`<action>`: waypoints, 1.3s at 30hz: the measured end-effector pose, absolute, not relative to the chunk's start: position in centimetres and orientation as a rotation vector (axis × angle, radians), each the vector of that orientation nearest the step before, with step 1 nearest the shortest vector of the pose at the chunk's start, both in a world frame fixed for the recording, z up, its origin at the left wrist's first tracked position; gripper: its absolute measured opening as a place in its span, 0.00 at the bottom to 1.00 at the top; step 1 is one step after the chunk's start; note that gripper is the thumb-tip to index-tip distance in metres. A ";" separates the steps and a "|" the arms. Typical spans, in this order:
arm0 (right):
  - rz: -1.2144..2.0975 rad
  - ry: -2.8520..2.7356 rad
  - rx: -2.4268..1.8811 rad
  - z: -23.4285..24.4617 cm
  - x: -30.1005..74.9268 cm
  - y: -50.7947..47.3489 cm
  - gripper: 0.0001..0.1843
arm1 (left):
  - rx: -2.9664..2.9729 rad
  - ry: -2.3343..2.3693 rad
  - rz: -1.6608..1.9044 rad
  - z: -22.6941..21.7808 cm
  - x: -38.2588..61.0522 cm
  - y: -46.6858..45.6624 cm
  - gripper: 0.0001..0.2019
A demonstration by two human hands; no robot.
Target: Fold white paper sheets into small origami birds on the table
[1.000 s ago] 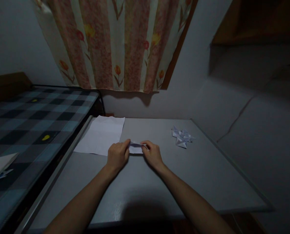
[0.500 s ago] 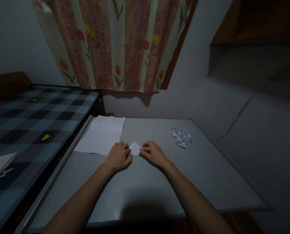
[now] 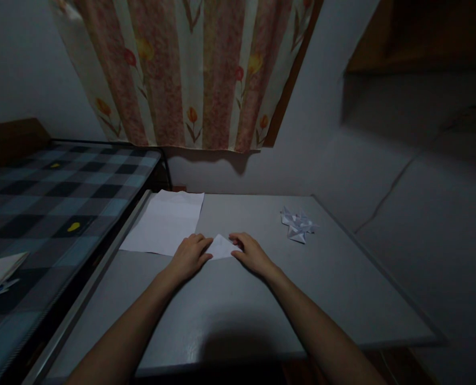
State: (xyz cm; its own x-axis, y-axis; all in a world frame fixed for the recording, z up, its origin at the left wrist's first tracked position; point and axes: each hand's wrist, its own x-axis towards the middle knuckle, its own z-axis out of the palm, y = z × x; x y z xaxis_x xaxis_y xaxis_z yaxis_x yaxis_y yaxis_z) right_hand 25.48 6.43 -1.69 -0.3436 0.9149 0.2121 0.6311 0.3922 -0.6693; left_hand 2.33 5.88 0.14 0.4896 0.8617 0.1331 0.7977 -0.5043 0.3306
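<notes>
A small piece of folded white paper [image 3: 220, 248] with a pointed top lies on the grey table between my two hands. My left hand [image 3: 190, 253] is closed on its left corner, thumb at the near side and fingers at the far side. On the opposite side, my right hand [image 3: 252, 253] grips the right corner between thumb and curled fingers. Part of each corner is hidden by the fingers.
White paper sheets [image 3: 166, 222] lie at the table's back left. Several folded paper shapes [image 3: 298, 224] sit in a small pile at the right. A bed with a checked cover [image 3: 65, 190] adjoins the grey table [image 3: 342, 299]. A curtain [image 3: 189, 75] hangs behind.
Both hands have shifted their hold at the paper's corners, and the left hand has moved slightly left. More of the folded paper shows, wider than before.
</notes>
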 end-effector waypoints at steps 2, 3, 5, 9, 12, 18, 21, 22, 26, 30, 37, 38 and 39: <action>0.694 -2.078 -1.328 -1.7 25.5 6.5 0.25 | 2.504 1.406 0.403 0.3 2.2 5.9 0.19; 0.704 -2.092 -1.319 -1.7 25.6 6.6 0.23 | 2.493 1.402 0.403 0.3 2.1 5.9 0.19; 0.698 -2.117 -1.288 -1.6 25.6 6.6 0.17 | 2.470 1.394 0.415 0.2 2.1 5.9 0.20; 0.656 -2.114 -1.279 -1.3 25.5 6.3 0.14 | 2.464 1.329 0.525 0.1 2.2 5.8 0.15; 0.667 -2.133 -1.285 -1.0 25.4 6.1 0.17 | 2.447 1.285 0.574 0.0 2.4 5.7 0.12; 0.534 -2.271 -1.157 -0.3 25.1 5.7 0.03 | 2.493 1.144 0.608 -0.2 2.7 5.3 0.06; 0.577 -2.097 -1.148 0.2 24.8 5.3 0.07 | 2.399 1.090 0.757 0.2 3.1 4.8 0.08; 0.602 -2.013 -1.141 0.4 24.7 5.2 0.08 | 2.315 1.107 0.822 0.3 3.2 4.6 0.09; 0.671 -1.678 -1.117 0.7 24.1 5.0 0.08 | 1.949 1.198 1.078 0.5 4.1 4.2 0.10; 0.679 -1.637 -1.324 -0.2 23.7 5.7 0.08 | 1.949 1.390 1.014 -0.5 4.8 4.5 0.14; 0.183 -2.061 -1.817 -1.5 23.4 6.0 0.08 | 2.683 1.305 0.708 -0.8 4.6 4.9 0.11; 0.142 -2.076 -1.819 -1.5 23.4 6.0 0.07 | 2.718 1.182 0.661 -0.6 4.5 4.8 0.11; 0.102 -2.083 -1.804 -1.5 23.4 6.0 0.07 | 2.731 1.077 0.614 -0.4 4.5 4.7 0.13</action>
